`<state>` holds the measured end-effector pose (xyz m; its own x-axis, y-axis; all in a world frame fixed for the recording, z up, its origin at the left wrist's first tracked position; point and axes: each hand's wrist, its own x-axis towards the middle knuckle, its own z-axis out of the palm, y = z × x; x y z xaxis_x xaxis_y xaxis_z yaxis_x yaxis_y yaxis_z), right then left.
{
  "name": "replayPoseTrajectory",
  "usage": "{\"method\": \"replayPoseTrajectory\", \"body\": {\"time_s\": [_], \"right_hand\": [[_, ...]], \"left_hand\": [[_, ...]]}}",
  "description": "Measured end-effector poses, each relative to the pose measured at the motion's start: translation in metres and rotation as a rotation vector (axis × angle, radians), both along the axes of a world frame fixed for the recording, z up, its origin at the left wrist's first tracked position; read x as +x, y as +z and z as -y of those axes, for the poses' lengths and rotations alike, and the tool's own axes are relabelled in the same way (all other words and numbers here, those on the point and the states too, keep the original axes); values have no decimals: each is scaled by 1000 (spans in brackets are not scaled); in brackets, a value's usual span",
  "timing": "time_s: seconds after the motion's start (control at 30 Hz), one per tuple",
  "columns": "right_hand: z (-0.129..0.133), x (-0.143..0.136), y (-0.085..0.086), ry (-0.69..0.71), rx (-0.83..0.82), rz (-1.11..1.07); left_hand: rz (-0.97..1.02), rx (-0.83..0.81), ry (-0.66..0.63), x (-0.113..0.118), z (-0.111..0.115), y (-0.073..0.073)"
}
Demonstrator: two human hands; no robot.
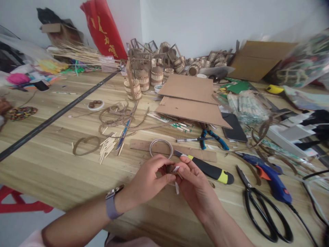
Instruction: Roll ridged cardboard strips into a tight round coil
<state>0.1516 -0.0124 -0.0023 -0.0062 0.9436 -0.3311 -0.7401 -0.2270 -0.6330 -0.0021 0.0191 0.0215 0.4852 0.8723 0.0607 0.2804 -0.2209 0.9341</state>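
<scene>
My left hand (147, 180), with a watch on its wrist, is closed on a small brown piece (170, 168) near the table's front edge. My right hand (196, 181) pinches at the same piece from the other side, and a thin white strip (177, 188) hangs down by its fingers. The fingers cover much of the brown piece, so its exact kind cannot be made out. Just beyond the hands are a pale ring (151, 148) and a black and yellow utility knife (209, 169) on a cardboard strip (140, 145).
Scissors (264, 212) and a blue glue gun (273, 181) lie at the right. Pliers (218, 139), cardboard sheets (189, 87) and small sticks (108, 147) lie farther back. Several little wooden buckets (133, 90) stand behind. A long dark bar (61, 111) crosses the left side.
</scene>
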Motion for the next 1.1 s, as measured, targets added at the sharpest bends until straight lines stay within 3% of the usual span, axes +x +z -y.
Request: {"method": "replayPoseTrajectory", "body": {"time_s": [0.37, 0.77, 1.1], "right_hand": [[-2, -2, 10, 0, -53, -31], [1, -7, 4, -44, -8, -5], [7, -6, 6, -131, 108, 338]], "left_hand": [[55, -16, -22, 0, 1, 0], [242, -250, 35, 1, 5, -8], [378, -169, -36, -1, 5, -8]]}}
